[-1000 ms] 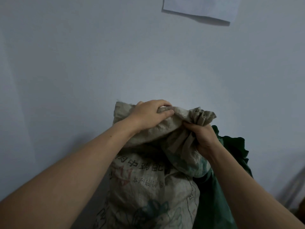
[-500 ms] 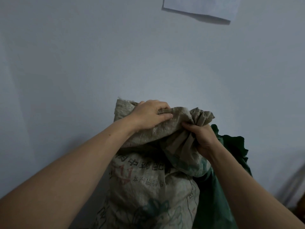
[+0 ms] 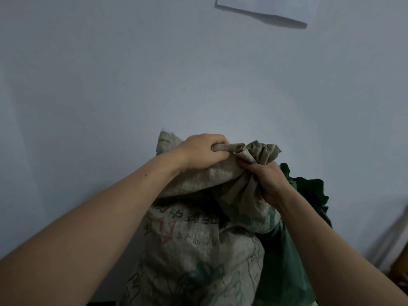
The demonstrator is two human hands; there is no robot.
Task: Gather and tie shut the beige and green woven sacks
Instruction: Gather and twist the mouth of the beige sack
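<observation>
A full beige woven sack (image 3: 198,250) with dark printed lettering stands upright against the wall. Its open top is bunched into pleats at the upper right. My left hand (image 3: 203,152) grips a fold of the sack's top edge, fingers curled over it. My right hand (image 3: 268,181) grips the gathered neck just below the pleated tuft. A green woven sack (image 3: 284,257) stands behind and to the right of the beige one, mostly hidden by my right forearm.
A pale wall (image 3: 132,74) rises directly behind the sacks. A white sheet of paper (image 3: 269,6) hangs on it at the top right. Thin pale poles (image 3: 390,235) lean at the far right edge, beside a brown object in the corner.
My left hand has slid right along the sack's top edge, curling tighter and pushing more cloth toward my right hand. The pleated tuft has grown fuller.
</observation>
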